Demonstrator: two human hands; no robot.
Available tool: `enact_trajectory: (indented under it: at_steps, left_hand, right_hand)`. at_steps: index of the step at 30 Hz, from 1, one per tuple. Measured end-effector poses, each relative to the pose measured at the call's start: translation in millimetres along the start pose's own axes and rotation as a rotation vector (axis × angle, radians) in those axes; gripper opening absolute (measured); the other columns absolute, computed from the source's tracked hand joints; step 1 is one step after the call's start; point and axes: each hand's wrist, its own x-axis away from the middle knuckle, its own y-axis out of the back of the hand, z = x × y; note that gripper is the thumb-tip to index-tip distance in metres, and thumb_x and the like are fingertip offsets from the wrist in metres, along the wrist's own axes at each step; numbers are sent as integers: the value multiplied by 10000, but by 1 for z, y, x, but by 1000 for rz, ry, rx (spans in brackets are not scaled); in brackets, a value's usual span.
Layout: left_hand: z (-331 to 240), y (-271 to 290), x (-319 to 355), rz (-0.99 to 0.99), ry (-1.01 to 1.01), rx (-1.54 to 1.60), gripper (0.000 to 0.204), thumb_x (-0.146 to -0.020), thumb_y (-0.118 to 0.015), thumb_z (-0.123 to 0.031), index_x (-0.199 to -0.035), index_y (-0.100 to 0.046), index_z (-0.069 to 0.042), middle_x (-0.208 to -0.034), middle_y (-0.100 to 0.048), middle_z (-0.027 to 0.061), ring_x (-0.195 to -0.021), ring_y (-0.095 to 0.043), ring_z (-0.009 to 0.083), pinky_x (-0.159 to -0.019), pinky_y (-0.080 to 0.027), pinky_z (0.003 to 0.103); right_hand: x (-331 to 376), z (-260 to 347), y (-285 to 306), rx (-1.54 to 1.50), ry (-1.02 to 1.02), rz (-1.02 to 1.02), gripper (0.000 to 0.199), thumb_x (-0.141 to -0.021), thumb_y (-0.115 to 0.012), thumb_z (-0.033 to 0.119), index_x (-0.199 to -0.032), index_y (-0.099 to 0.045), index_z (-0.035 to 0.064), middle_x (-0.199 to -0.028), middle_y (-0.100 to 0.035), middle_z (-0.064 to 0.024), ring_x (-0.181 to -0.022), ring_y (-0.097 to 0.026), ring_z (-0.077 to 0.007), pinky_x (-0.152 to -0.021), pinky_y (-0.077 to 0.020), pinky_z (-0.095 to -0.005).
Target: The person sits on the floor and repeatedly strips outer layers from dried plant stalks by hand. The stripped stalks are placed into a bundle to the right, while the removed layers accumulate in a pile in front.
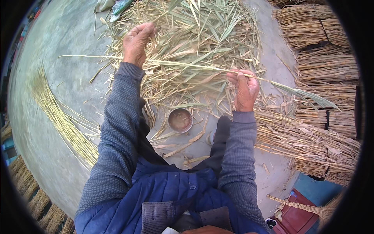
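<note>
Our left hand (135,45) is raised above the near left part of a big heap of dry leaves (202,43), its thumb and fingers closed in a pinch on a narrow leaf (163,16) that runs off toward the upper right. Our right hand (245,91) is clamped on a long, thin stalk (183,64), which it grips between thumb and fingers well apart from the left hand.

The stalk lies nearly level across our view — its thin end reaches out over the bare floor (82,91) on the left, its middle passes in front of the heap, and beyond the right hand it ends in a pale green leafy tip. It runs behind the left hand near the wrist; we cannot tell whether it touches there.

Between our feet, at the near edge of the heap, stands a small round bowl (180,132) with something brownish in it. To our left a bundle of thin yellow stalks (64,113) lies slantwise on the floor, fanned out at its far end. To our right we have thick bundles of dry stalks (325,70) stacked one beyond another, some bound with dark ties (327,119). A loose spread of stalks (304,136) lies before them. Near the lower right corner a straw broom (311,209) crosses a dark red board (298,222) — only part of each shows.
</note>
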Motion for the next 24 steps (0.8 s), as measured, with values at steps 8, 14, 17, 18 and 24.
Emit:
enact_trajectory:
  at_steps: [8, 14, 17, 18, 24]
  left_hand:
    - [16, -2, 9, 258, -621, -1275, 317, -841, -747, -398, -896, -719, -87, -835, -711, 24, -878, -607, 229, -869, -418, 373]
    - [21, -32, 31, 800, -348, -984, 237, -852, -771, -278, -921, -735, -55, -828, -704, 80, -788, -663, 217, -700, -512, 362]
    - [21, -30, 29, 768, -340, -973, 206, -854, -767, -238, -890, -713, -43, -757, -675, 81, -712, -651, 215, -639, -503, 348]
    - [20, -28, 27, 768, -335, -1012, 199, -849, -768, -227, -878, -701, -42, -756, -671, 83, -715, -650, 222, -643, -501, 352]
    - [13, -11, 20, 740, -601, -1206, 177, -808, -759, -140, -802, -613, -40, -749, -640, 103, -698, -627, 284, -657, -483, 392]
  right_hand:
    - [-3, -1, 3, -120, -25, 53, 153, -982, -582, 55, -1106, -558, -31, -1089, -670, -227, -959, -709, -291, -839, -603, -338]
    - [-6, -4, -1, -164, -35, 42, 168, -973, -588, 49, -1119, -560, -27, -1110, -666, -232, -973, -706, -290, -842, -605, -328]
    - [-7, -3, 5, -168, -52, 12, 184, -969, -591, 56, -1134, -562, -22, -1135, -664, -227, -981, -706, -279, -855, -607, -334]
    - [-8, -1, 8, -170, -69, -27, 193, -971, -593, 60, -1142, -561, -24, -1130, -666, -221, -979, -707, -273, -853, -608, -332]
    - [-9, 9, 21, -184, -115, -100, 208, -975, -601, 66, -1150, -556, -36, -1079, -678, -195, -940, -713, -252, -802, -613, -302]
